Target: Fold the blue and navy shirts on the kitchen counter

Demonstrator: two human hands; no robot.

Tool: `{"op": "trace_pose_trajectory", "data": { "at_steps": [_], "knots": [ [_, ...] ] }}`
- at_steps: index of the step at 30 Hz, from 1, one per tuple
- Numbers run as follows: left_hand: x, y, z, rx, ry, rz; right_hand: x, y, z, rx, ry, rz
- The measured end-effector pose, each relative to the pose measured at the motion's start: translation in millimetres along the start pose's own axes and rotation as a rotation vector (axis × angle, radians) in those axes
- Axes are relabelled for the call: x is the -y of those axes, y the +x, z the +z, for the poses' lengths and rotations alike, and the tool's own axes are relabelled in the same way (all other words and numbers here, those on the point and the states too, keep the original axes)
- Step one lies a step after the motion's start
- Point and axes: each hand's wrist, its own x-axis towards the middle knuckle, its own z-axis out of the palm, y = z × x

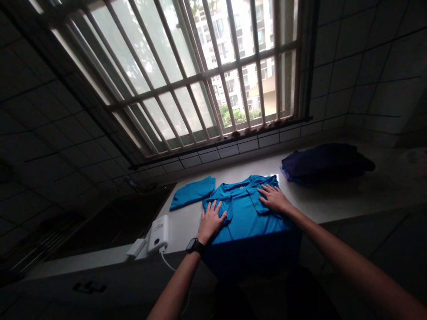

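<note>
A blue T-shirt lies spread on the countertop, collar toward the window, its sleeves folded inward over the front. Its lower part hangs down over the counter's front edge. My left hand, with a dark watch on the wrist, rests flat on the left sleeve, fingers spread. On the right sleeve lies my right hand, also flat with fingers apart. Neither hand grips the cloth. Just left of the shirt is a folded blue garment.
A white power bank with a cable plugged in stands near the front edge, beside a small white block. Dark folded clothes lie on the right of the countertop. Left is a dark sink area; behind, a barred window.
</note>
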Motion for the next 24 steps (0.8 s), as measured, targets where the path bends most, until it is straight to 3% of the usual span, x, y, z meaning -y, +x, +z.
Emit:
{"op": "trace_pose_trajectory", "data": {
  "at_steps": [24],
  "knots": [
    [-9.3,-3.8,-5.0,-0.06,-0.062,-0.028,-0.3,-1.4,-2.2,0.011,-0.125,0.001]
  ]
}}
